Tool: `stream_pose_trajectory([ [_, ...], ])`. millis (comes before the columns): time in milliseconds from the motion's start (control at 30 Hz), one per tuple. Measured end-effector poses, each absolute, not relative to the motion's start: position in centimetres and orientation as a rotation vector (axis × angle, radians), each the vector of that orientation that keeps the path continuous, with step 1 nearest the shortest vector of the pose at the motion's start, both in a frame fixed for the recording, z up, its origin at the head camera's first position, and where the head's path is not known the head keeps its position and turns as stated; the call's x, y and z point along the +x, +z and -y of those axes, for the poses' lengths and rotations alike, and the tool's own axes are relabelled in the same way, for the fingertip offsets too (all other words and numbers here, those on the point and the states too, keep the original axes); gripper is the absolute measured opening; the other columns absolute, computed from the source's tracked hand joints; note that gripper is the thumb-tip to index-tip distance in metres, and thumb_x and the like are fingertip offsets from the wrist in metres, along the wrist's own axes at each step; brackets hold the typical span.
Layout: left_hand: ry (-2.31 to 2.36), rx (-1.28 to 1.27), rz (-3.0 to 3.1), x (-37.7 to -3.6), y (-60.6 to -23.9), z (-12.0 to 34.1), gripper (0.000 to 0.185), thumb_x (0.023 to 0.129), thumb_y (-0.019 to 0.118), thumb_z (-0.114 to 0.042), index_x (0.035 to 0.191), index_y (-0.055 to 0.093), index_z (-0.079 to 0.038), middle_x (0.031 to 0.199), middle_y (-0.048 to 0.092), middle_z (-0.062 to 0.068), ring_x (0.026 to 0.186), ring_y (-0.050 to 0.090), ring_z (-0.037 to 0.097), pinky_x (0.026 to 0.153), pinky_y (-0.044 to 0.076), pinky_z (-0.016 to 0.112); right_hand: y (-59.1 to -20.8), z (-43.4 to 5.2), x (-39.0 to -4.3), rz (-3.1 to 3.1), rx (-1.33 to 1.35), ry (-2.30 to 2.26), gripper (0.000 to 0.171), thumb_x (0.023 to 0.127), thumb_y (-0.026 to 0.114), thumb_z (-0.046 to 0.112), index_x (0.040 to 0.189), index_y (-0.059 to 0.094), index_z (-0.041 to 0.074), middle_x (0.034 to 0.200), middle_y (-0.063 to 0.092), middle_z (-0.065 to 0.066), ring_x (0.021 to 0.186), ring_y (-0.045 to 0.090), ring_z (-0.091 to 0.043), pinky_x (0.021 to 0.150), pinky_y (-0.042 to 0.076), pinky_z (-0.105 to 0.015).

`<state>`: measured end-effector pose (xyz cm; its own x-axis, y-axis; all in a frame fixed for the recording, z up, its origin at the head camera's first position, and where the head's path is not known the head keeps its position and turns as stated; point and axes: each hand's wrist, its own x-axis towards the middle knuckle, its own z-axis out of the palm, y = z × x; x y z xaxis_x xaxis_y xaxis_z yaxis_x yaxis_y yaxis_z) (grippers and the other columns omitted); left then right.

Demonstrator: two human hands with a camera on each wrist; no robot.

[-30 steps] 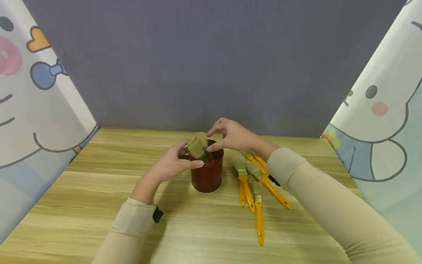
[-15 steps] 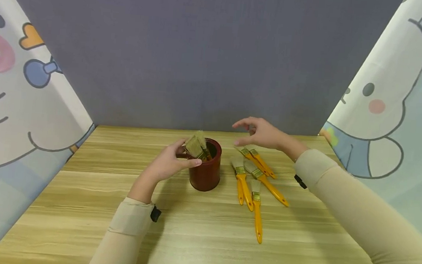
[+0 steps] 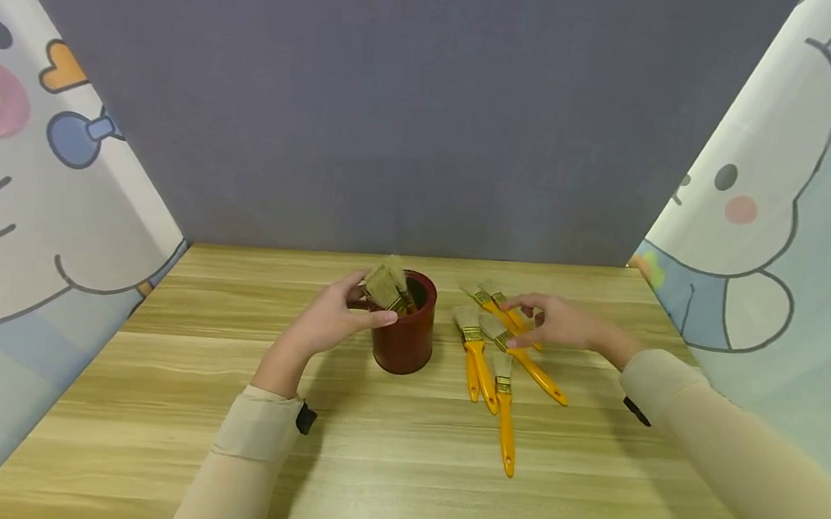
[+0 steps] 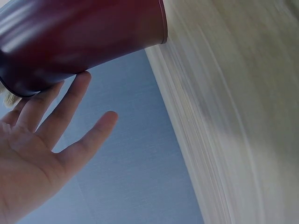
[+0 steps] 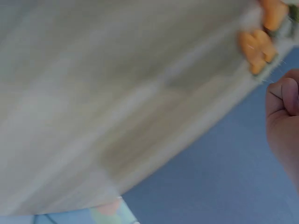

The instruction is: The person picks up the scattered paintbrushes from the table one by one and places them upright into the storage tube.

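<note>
A dark red cup (image 3: 404,343) stands mid-table with tan brush bristles (image 3: 386,285) sticking out of it. My left hand (image 3: 342,316) holds the cup at its left side, thumb across the front and fingers at the back rim. The left wrist view shows the cup (image 4: 84,37) with a spread fingertip of that hand (image 4: 32,154) touching it. Several yellow-handled brushes (image 3: 483,368) lie loose on the table right of the cup. My right hand (image 3: 557,323) is low over their bristle ends, fingers loosely curved and gripping none. The right wrist view is blurred, showing orange handles (image 5: 256,46).
The wooden table (image 3: 396,480) is walled by a grey panel (image 3: 399,110) at the back and cartoon-printed curtains at the left (image 3: 27,201) and right (image 3: 783,217). One brush (image 3: 507,432) lies nearest to me.
My right hand has left the cup's rim, swung right and come down onto the loose brushes. The left hand and the cup have stayed put.
</note>
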<state>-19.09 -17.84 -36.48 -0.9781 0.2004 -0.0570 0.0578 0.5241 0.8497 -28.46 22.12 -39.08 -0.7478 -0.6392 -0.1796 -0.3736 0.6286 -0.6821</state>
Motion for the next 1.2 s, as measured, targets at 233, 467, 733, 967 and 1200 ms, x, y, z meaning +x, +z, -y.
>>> stream_pose_trajectory([
  [233,1.441,0.21,-2.613,-19.0,-36.4,17.7,0.099,0.089,0.084,-0.055,0.168,0.031,-0.029,0.148,0.065,0.011,0.139,0.062,0.031,0.114,0.05,0.058,-41.5,-24.3,-26.7,-2.45,-0.842,-0.732,0.074,0.09,0.087,0.035,0.155,0.058,0.017,0.117,0.057,-0.02,0.093,0.051,-0.027,0.077,0.046,-0.035],
  [467,1.443,0.218,-2.618,-18.9,-36.4,17.6,0.097,0.09,0.084,-0.053,0.168,0.032,-0.028,0.15,0.064,0.012,0.14,0.062,0.032,0.114,0.05,0.058,-42.3,-26.7,-25.2,-2.473,-0.855,-0.727,0.071,0.092,0.085,0.039,0.155,0.058,0.021,0.147,0.046,-0.039,0.137,0.042,-0.063,0.106,0.045,-0.071],
  [733,1.445,0.221,-2.627,-18.9,-36.3,17.7,0.095,0.091,0.083,-0.052,0.168,0.033,-0.027,0.15,0.064,0.011,0.139,0.062,0.032,0.114,0.051,0.057,-42.1,-29.6,-24.0,-2.439,-0.984,-0.772,0.06,0.089,0.086,0.021,0.147,0.067,0.018,0.099,0.052,-0.011,0.088,0.045,-0.024,0.069,0.041,-0.035],
  [967,1.436,0.216,-2.631,-18.8,-36.2,17.7,0.094,0.091,0.083,-0.052,0.167,0.033,-0.028,0.149,0.065,0.011,0.138,0.063,0.031,0.115,0.05,0.057,-41.9,-30.7,-24.2,-2.49,-0.889,-0.862,0.052,0.089,0.088,0.024,0.138,0.073,0.013,0.089,0.045,-0.004,0.067,0.032,-0.007,0.061,0.033,-0.026],
  [1200,1.415,0.198,-2.647,-18.5,-36.2,17.4,0.096,0.09,0.083,-0.055,0.167,0.034,-0.028,0.153,0.062,0.013,0.143,0.058,0.034,0.116,0.048,0.06,-42.9,-29.0,-24.2,-2.606,-0.796,-0.812,0.056,0.086,0.09,0.042,0.134,0.074,0.018,0.107,0.06,-0.019,0.085,0.058,-0.025,0.076,0.053,-0.037],
])
